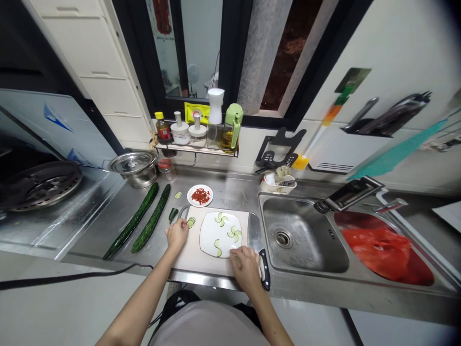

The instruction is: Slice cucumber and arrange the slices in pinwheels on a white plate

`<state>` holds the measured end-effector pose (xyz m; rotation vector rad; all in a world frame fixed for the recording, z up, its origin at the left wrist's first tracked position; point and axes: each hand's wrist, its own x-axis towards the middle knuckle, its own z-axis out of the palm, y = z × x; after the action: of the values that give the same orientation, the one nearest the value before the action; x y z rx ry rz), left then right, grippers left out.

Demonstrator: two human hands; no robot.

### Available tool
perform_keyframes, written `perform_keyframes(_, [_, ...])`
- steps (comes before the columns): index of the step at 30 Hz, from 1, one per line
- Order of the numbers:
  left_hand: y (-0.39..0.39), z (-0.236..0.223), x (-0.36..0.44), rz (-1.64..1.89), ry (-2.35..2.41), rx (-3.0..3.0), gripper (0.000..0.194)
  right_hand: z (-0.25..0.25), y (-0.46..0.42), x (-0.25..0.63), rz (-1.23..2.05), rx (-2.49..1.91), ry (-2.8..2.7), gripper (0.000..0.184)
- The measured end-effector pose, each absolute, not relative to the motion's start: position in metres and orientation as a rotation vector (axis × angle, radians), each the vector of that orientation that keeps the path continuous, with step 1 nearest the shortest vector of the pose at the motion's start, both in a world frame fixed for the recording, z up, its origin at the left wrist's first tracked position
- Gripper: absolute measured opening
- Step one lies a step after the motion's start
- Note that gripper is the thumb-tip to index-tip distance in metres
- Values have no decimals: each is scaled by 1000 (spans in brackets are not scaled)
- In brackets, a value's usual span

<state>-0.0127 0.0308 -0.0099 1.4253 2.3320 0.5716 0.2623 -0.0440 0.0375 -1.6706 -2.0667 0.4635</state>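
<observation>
My left hand rests at the left side of the cutting board, fingers curled together beside a few thin cucumber slices. Whatever its fingertips hold is too small to make out. A white square plate lies on the board, with cut cucumber pieces set in three curved, pinwheel-like groups. At the plate's lower right corner, my right hand has its fingertips drawn together. Anything between them cannot be made out. Close beside that hand is a knife with a black handle.
Two whole cucumbers and a cucumber stub lie left of the board. Behind it is a small dish of red bits. A lidded pot stands at back left. To the right is the sink, with a red bag.
</observation>
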Motion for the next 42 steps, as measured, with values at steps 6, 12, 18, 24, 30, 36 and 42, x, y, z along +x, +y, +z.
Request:
perform_keyframes(6, [35, -17, -21, 602, 2289, 1537, 12, 35, -41, 262, 475, -1644, -2065, 21])
perform_keyframes(12, [40, -19, -26, 854, 2067, 1463, 19, 37, -30, 264, 470, -1617, -2050, 21])
perform_keyframes(18, [37, 4, -19, 1153, 1650, 1224, 33, 42, -17, 258, 537, -1552, -1979, 22])
perform_keyframes(24, [24, 29, 8, 1115, 1372, 1137, 35, 47, 2, 233, 708, -1438, -1815, 19])
perform_keyframes(30, [14, 48, 26, 1022, 1304, 1284, 30, 52, 20, 214, 865, -1324, -1802, 12])
perform_keyframes(36, [14, 57, 34, 995, 1312, 1303, 28, 53, 25, 213, 940, -1252, -1860, 10])
perform_keyframes(42, [12, 55, 40, 1015, 1298, 1237, 36, 56, 21, 216, 931, -1218, -1848, 9])
